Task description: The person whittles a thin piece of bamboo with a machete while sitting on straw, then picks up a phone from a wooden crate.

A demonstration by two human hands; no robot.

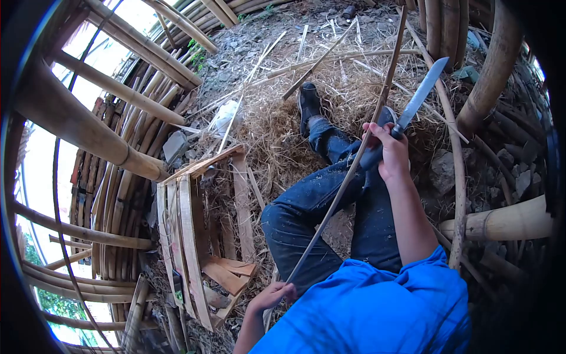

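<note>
My right hand (389,147) is closed round the dark handle of a large knife (423,91), its broad blade pointing up and away to the right. The fingers of this hand also lie against a long, narrow bamboo strip (337,203). The strip runs slantwise across my legs, from the top of the view down to my left hand (273,297). That hand pinches its near end beside my thigh. Dark jeans (300,218) dusted with shavings lie beneath the strip.
A wooden crate (187,248) with scraps of wood stands on my left. Shavings (271,135) and loose strips cover the ground ahead. Thick bamboo poles (88,127) frame the left side, and another pole (495,65) rises at the right. Stones (445,171) lie right of my legs.
</note>
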